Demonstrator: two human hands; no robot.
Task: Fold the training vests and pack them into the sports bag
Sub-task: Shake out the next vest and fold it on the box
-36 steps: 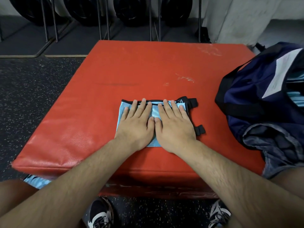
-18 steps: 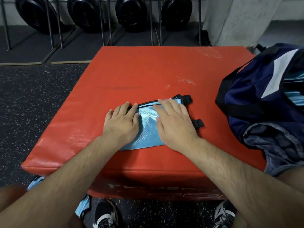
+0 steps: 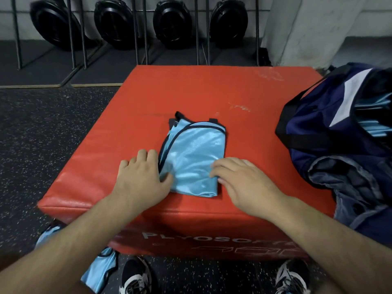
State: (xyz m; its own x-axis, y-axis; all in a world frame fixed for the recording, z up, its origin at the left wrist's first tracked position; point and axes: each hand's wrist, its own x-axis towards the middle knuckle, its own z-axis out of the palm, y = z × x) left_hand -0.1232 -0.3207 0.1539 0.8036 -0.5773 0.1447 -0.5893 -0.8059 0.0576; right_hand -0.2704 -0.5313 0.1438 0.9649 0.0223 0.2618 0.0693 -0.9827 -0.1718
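We are pinching the folded training vest (image 3: pixel 194 158) at both side edges: left hand (image 3: pixel 144 179) fingers curling beside its left edge with the thumb on top, right hand (image 3: pixel 246 181) fingers clamping its right edge. It is lying between them on the red plyo box (image 3: pixel 212 92), glossy light blue with black trim.

Both my forearms reach forward, palms down. My left hand (image 3: pixel 141 177) bends its fingers, thumb spread rightward onto the vest (image 3: pixel 193 158); my right hand (image 3: pixel 244 179) curls fingers and thumb, pinching its edge.
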